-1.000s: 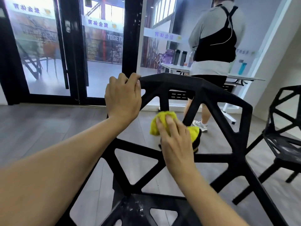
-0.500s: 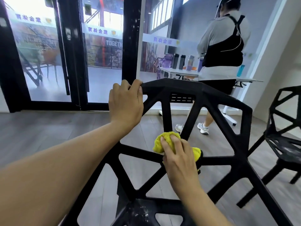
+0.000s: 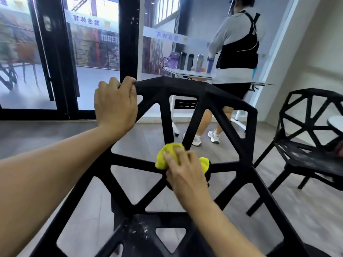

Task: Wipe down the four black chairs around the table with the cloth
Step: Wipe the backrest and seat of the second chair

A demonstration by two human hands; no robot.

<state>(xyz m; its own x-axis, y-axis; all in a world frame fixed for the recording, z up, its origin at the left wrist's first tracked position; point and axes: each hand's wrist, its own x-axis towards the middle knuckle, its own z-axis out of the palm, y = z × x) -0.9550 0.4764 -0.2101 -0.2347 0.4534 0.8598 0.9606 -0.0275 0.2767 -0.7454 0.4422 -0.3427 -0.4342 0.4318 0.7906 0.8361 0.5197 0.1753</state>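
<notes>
Yellow cloth [image 3: 168, 156] pressed by right hand [image 3: 185, 171] on upright chair [image 3: 204, 93] backrest; left hand [image 3: 115, 104] grips top.

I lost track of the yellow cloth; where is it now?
In the head view, the yellow cloth is centre-frame under the right hand, pressed on the near chair's backrest hub.
</notes>
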